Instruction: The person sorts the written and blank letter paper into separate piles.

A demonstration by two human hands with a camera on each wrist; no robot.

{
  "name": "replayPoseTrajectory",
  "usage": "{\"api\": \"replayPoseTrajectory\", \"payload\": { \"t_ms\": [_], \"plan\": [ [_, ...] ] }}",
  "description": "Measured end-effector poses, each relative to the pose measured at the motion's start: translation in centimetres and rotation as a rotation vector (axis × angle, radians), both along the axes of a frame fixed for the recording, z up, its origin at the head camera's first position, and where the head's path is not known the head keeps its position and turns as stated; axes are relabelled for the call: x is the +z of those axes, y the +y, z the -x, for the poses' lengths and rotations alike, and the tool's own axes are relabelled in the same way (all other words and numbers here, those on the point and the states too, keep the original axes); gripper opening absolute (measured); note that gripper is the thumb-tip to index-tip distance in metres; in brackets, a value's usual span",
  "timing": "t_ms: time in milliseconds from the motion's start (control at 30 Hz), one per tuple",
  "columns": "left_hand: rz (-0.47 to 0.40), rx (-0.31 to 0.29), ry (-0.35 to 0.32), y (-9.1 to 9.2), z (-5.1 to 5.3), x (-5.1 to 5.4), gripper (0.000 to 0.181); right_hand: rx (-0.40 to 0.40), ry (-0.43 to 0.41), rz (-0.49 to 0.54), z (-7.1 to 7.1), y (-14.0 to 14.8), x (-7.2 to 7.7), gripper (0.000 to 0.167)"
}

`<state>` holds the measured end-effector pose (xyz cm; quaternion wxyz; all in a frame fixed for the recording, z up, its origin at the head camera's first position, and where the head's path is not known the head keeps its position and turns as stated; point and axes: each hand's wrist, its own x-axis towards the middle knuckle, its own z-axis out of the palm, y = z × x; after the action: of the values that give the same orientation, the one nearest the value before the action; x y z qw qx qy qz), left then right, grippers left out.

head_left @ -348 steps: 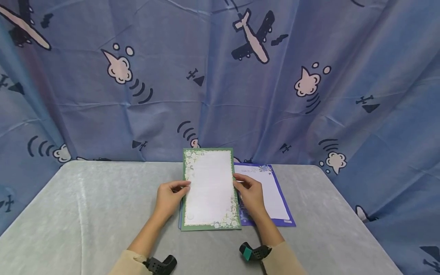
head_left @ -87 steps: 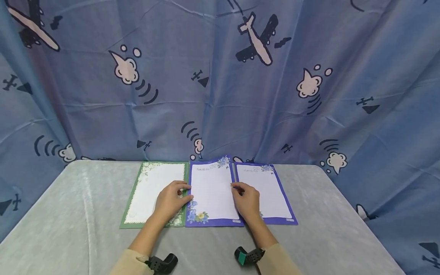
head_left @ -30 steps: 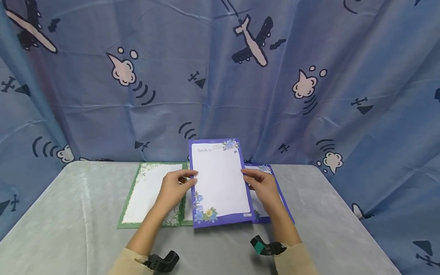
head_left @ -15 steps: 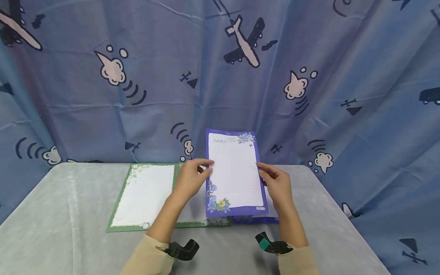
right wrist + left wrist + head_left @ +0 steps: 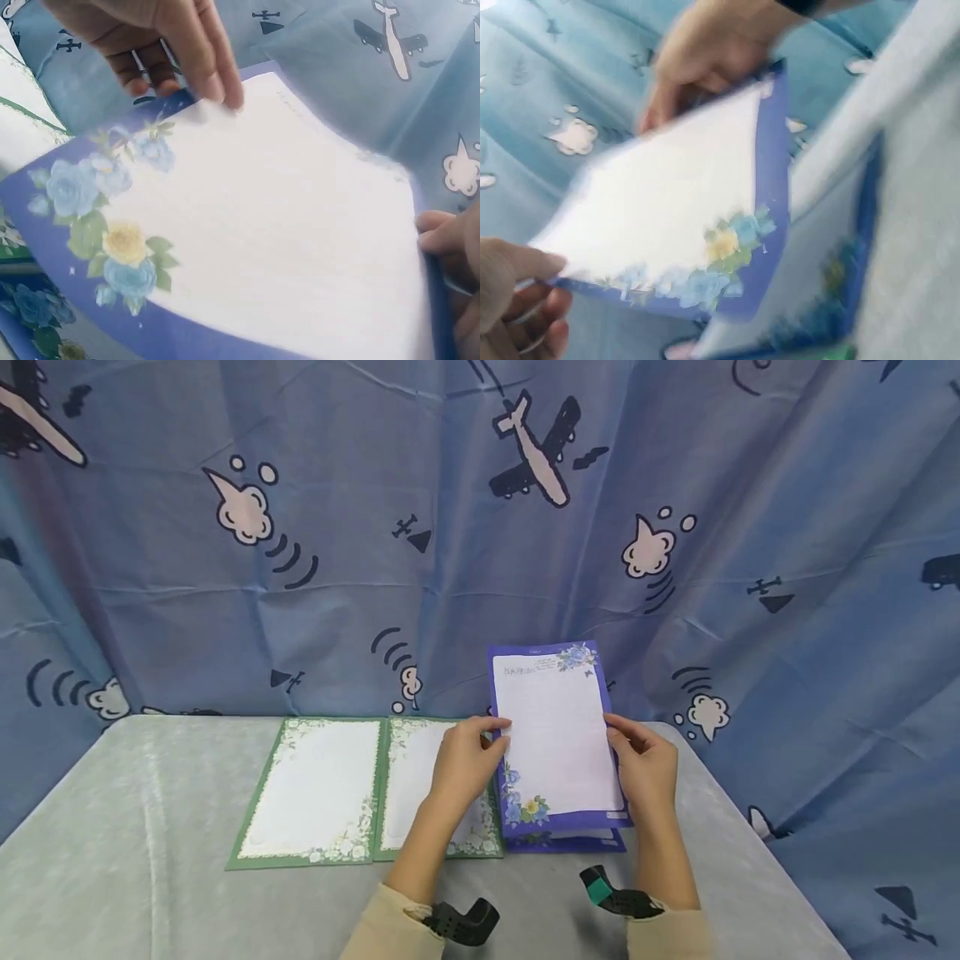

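A purple-bordered writing pad (image 5: 558, 743) with blue and yellow flowers is held up at a tilt in the head view. My left hand (image 5: 468, 760) pinches its left edge between thumb and fingers. At the opposite edge my right hand (image 5: 647, 768) pinches it likewise. Beneath it, mostly hidden, a second purple-bordered pad (image 5: 607, 843) lies on the table. The right wrist view shows the held pad (image 5: 285, 225) bowed slightly between both hands. In the left wrist view a gap separates the held pad (image 5: 667, 195) from the lower one (image 5: 802, 285).
Two green-bordered sheets or pads lie side by side to the left: one farther out (image 5: 311, 793), one (image 5: 408, 785) partly behind my left forearm. They rest on a grey cloth-covered table (image 5: 180, 827). A blue curtain (image 5: 337, 527) with airplane prints hangs behind.
The purple pad, taken from the table between the other two, has moved right in both hands and is now over the other purple pad. The second green pad is uncovered.
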<state>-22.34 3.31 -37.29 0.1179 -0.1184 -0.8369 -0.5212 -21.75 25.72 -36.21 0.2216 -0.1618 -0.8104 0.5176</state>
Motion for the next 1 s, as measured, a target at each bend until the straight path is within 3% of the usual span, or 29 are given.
{"api": "replayPoseTrajectory", "payload": {
  "t_ms": [233, 600, 1000],
  "plan": [
    [-0.031, -0.001, -0.016, 1.2, 0.0, -1.3, 0.024, -0.033, -0.006, -0.022, -0.3, 1.0, 0.0, 0.029],
    [0.005, 0.043, -0.002, 1.9, 0.1, -3.9, 0.024, -0.030, -0.066, -0.076, 0.1, 1.3, -1.0, 0.029],
    [0.075, 0.052, -0.041, 2.0, 0.5, -6.0, 0.023, 0.028, -0.123, -0.255, 0.9, 1.7, -3.7, 0.029]
  ]
}}
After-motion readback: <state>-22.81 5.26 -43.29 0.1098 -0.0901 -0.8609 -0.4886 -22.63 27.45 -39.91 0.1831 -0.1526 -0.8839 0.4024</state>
